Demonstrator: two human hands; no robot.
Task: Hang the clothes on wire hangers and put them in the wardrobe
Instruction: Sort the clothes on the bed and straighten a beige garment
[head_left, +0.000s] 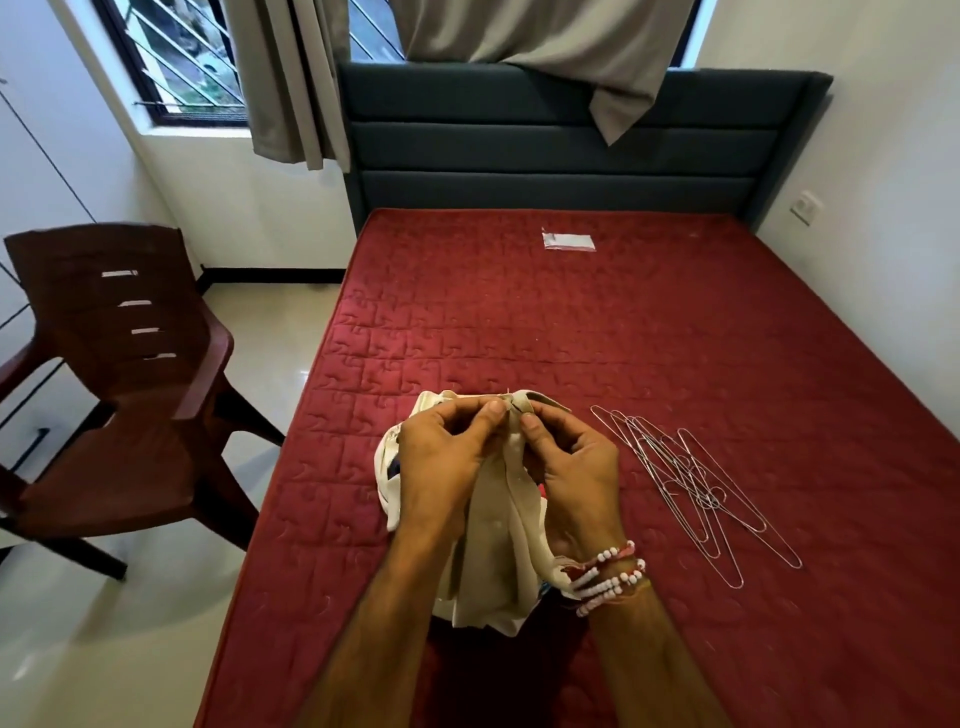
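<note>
Head view: left hand (441, 457) and right hand (566, 467) are pinching the garment (493, 551). Wire hangers (696, 483) are lying rightward, nearest the right hand.

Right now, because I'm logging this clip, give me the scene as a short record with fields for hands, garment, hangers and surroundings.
left hand: pinches the cream garment near its top edge
right hand: pinches the same garment; beaded bracelets on the wrist
garment: bunched, over the red mattress
wire hangers: loose pile on the mattress, right of the hands, untouched
surroundings: brown plastic chair left of the mattress; small white packet near the headboard
</note>
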